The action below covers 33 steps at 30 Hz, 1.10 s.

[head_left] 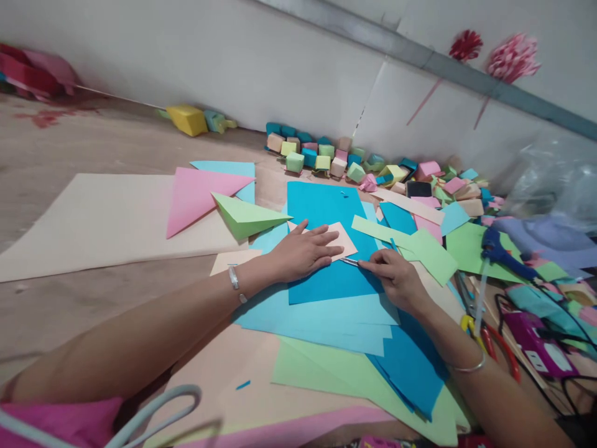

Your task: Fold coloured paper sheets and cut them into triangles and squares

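Note:
My left hand [308, 250] lies flat with its fingers spread, pressing down a piece of peach paper [346, 241]. Beneath that is a dark blue sheet [326, 202], on top of light blue sheets [321, 317]. In a pinch, my right hand [396, 277] holds a slim silver metal tool [349, 261] against the lower edge of the peach paper; its exact kind is unclear. A folded green paper [247, 216] points toward my left hand. Close above my right hand is a light green strip [382, 230].
Small folded paper boxes [321, 163] line the wall. A pink folded sheet [200, 196] and a large cream sheet [116, 224] lie left. To the right are a blue glue gun [497, 246], red-handled pliers [504, 348], a purple box [536, 342] and paper scraps.

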### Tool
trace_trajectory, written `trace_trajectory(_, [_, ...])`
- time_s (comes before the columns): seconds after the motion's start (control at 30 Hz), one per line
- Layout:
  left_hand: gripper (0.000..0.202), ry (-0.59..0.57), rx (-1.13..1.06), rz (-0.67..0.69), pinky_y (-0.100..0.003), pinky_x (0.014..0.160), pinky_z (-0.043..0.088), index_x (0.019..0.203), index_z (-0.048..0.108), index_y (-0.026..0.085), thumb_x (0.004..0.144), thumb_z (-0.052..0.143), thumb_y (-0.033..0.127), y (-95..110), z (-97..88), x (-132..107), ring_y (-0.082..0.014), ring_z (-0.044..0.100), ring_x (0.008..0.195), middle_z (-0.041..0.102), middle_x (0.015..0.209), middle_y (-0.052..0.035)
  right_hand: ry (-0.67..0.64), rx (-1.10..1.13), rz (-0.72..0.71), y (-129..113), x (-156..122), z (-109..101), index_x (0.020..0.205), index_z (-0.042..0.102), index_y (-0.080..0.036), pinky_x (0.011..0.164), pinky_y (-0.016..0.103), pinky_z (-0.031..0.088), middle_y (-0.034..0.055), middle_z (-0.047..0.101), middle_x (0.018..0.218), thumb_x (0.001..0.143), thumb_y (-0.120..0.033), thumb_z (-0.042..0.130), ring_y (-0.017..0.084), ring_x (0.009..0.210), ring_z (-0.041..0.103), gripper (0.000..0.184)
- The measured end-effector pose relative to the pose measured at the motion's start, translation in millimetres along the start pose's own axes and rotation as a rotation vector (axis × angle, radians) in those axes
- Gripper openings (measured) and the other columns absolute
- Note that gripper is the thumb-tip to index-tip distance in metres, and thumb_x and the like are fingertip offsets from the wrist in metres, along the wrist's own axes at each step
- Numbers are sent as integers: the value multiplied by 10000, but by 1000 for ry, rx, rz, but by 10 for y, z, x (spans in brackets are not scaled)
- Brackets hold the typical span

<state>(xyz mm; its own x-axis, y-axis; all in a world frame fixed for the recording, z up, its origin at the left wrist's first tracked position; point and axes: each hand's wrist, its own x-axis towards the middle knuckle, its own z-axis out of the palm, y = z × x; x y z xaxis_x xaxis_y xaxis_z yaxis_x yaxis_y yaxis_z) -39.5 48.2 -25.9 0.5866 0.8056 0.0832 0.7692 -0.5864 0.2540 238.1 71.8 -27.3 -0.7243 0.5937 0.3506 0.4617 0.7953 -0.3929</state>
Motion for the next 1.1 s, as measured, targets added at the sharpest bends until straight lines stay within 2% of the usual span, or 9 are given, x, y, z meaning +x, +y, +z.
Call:
trace_trajectory(0.2, [419, 5, -10, 15, -537, 1134, 118, 1394, 448, 396, 1020, 265, 444, -15, 16, -4, -267, 255, 1439, 303, 1565, 29, -13, 39, -39, 1, -4, -28, 1134, 706, -288, 725, 355, 472, 77, 603, 903, 964, -158, 361, 192, 835, 550, 406])
trace_trajectory(0.5, [425, -3, -29, 5, -517, 1141, 117, 1398, 447, 398, 1025, 246, 431, -14, 17, 0, -264, 240, 1446, 290, 1571, 21, 35, 28, -65, -84, 82, 114, 1095, 717, -284, 736, 337, 466, 64, 606, 900, 974, -160, 390, 173, 845, 548, 369])
trace_trajectory(0.73, [444, -4, -35, 16, -532, 1126, 134, 1403, 447, 383, 1029, 210, 425, -14, -2, 5, -274, 230, 1446, 308, 1564, 9, -33, 62, -62, -149, 150, 122, 1085, 720, -266, 723, 332, 472, 68, 610, 893, 990, -178, 362, 167, 835, 547, 381])
trace_trajectory(0.93, [448, -9, -30, 27, -518, 1132, 116, 1407, 445, 374, 1031, 206, 416, -10, 5, 4, -271, 239, 1442, 315, 1562, 1, -33, 47, -58, -229, 197, 156, 1065, 726, -273, 752, 347, 480, 72, 612, 878, 988, -193, 371, 181, 861, 551, 372])
trace_trajectory(1.1, [450, -35, -38, 28, -526, 1111, 148, 1418, 428, 375, 1028, 210, 418, -7, -65, -12, -284, 236, 1444, 303, 1566, -7, -49, 37, -49, -277, 202, 179, 1066, 727, -281, 733, 345, 485, 71, 620, 881, 984, -209, 391, 180, 846, 545, 354])
